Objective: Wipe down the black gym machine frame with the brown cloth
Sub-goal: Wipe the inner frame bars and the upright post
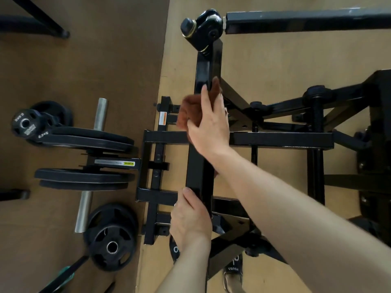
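Observation:
The black gym machine frame (200, 172) fills the middle of the view, with an upright square post running from the bottom toward a pivot knuckle (206, 26) at the top. My right hand (209, 127) presses the brown cloth (190, 112) against the post about halfway up, fingers wrapped over the cloth and the index finger stretched along the post. Lower on the same post, my left hand (191, 220) grips the bare metal, thumb on its left face. Part of the cloth is hidden under my right palm.
Black weight plates (84, 140) sit on chrome pegs (100, 114) at the left, with more plates (110, 237) leaning on the floor. A horizontal black bar (306, 20) crosses the top right. A sandalled foot (232, 275) stands below the frame on the tan floor.

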Motion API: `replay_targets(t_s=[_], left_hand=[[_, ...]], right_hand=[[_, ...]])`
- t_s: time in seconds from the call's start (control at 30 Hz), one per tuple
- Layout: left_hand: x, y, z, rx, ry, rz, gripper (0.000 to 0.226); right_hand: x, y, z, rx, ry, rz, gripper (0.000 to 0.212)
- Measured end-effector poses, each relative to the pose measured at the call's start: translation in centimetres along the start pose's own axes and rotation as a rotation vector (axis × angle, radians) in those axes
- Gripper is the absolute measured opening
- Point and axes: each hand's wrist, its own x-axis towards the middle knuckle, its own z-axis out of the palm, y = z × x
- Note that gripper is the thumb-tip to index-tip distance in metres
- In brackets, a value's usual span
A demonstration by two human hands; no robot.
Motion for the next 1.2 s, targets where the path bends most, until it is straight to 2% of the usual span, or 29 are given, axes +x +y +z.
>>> replay_targets(t_s=[0.1,0.2,0.33,0.47,0.53,0.63,0.77,0.87,1.0,1.2], left_hand=[[0.0,-0.3,0.0,0.002,-0.006,0.020,0.045],[0.2,-0.3,0.2,0.006,0.004,0.021,0.047],[0.2,-0.4,0.2,0.005,0.008,0.012,0.050],[0.1,0.1,0.1,0.042,-0.021,-0.009,0.050],[0.2,0.1,-0.1,0.030,-0.050,-0.017,0.051],[0.8,1.7,-1.0,-0.004,-0.061,0.057,0.048],[5.2,9.4,0.5,-0.134,-0.063,0.152,0.047],[8.8,13.3,2.7,-0.010,-0.048,0.166,0.046],[9.9,13.3,3.9,0.063,0.054,0.165,0.052],[10.1,13.0,4.1,0.030,0.075,0.170,0.052]], right_hand=[[4.9,-0.8,-0.9,0.037,0.039,0.054,0.090],[6.2,-1.0,-0.9,0.039,0.052,0.066,0.089],[3.1,-0.5,-0.4,0.116,0.045,0.078,0.090],[-3.6,0.2,0.7,0.063,-0.010,0.017,0.089],[-4.3,0.5,0.6,0.050,-0.020,-0.001,0.086],[-2.2,0.3,-0.1,0.058,-0.016,0.008,0.083],[3.6,-0.2,-1.2,0.152,0.007,0.105,0.084],[7.9,-0.4,-1.9,0.147,0.020,0.150,0.085],[11.8,0.2,-2.8,0.202,-0.048,0.200,0.099],[14.9,0.9,-3.2,0.311,-0.071,0.163,0.110]])
